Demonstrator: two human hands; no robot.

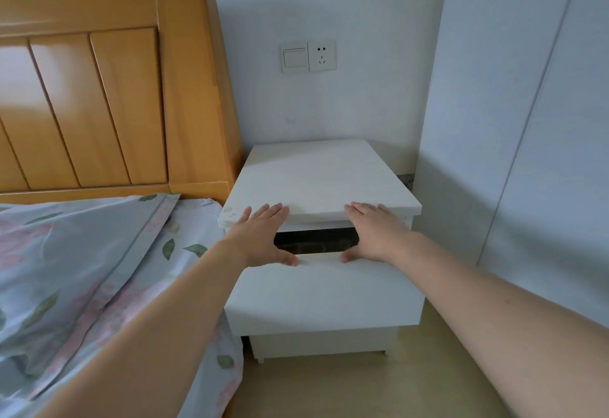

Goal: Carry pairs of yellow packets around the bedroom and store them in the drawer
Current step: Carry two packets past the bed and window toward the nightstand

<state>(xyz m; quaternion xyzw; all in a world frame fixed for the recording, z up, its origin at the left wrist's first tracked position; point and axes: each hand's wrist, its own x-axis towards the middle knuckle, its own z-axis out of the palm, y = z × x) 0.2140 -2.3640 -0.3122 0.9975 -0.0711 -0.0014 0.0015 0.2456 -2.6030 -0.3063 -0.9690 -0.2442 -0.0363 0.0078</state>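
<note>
Hands: I lay left hand (263, 236) and right hand (375, 236) flat, fingers straight, grasping nothing, on the drawer (324, 285) front | Drawer: slightly open in nightstand (316, 177) right of bed (99, 269) | Packets: none visible | Step: probably closing; next, push evenly.

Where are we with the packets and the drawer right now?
Done: uncertain; no yellow packets show anywhere, and the dark gap of the white nightstand's top drawer reveals no contents. In hand: the left hand and right hand rest flat, fingers straight, thumbs on the drawer's front edge, drawer partly open. Left: shutting it, plus any remaining pairs.
</note>
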